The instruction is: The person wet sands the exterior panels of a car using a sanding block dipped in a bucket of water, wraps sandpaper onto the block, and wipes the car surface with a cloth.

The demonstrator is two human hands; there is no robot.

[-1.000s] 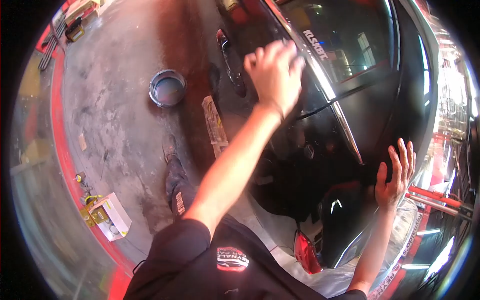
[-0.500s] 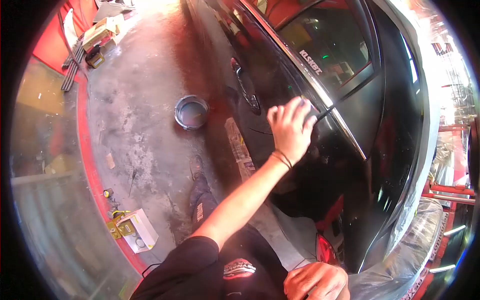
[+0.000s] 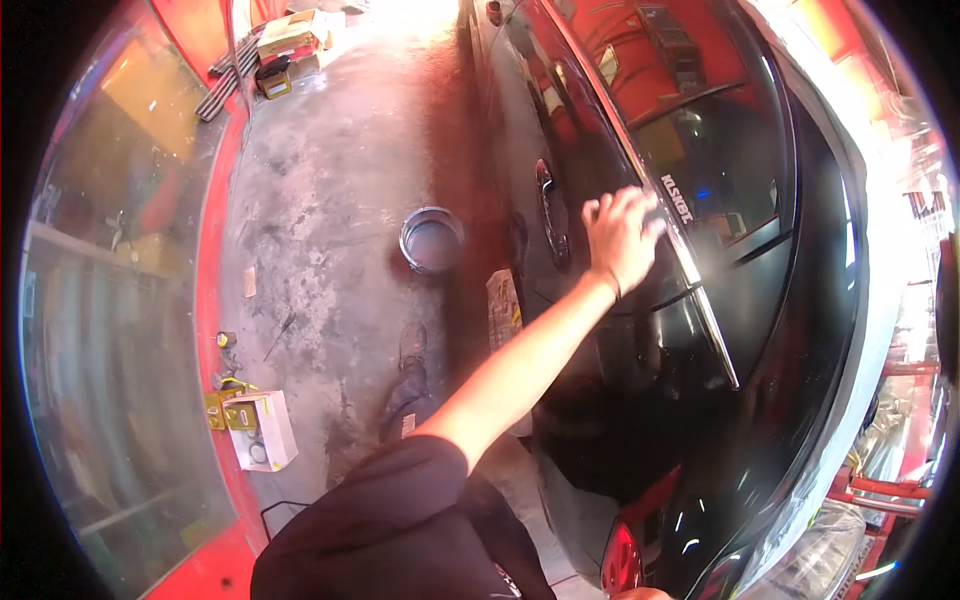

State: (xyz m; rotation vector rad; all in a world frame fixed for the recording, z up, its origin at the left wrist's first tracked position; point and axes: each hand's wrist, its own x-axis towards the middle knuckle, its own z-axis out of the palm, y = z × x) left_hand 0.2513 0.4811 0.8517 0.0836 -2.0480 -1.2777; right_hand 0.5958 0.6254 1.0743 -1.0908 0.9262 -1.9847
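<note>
My left hand [image 3: 622, 242] reaches out over the side of a black car [image 3: 610, 390], just below the rear window [image 3: 690, 150]. Its fingers are bent and bunched at the chrome trim strip [image 3: 688, 268], close to the white window lettering [image 3: 677, 200]. Something small and dark seems to lie under the fingertips, but glare and the fingers hide what it is. A chrome door handle [image 3: 550, 215] is left of the hand. Of my right hand [image 3: 640, 594], only a sliver shows at the bottom edge, near the red tail light [image 3: 621, 560]; its fingers are hidden.
A bucket [image 3: 431, 240] stands on the concrete floor left of the car. Further left are a white box [image 3: 265, 430] and a red-edged glass wall [image 3: 120, 320]. Cartons [image 3: 292, 38] lie at the far left. Plastic sheeting [image 3: 815, 550] covers something at the lower right.
My view has swung, so the car and bucket sit further right. My left hand has moved forward along the car to the chrome trim below the lettering. My right hand has dropped almost out of view.
</note>
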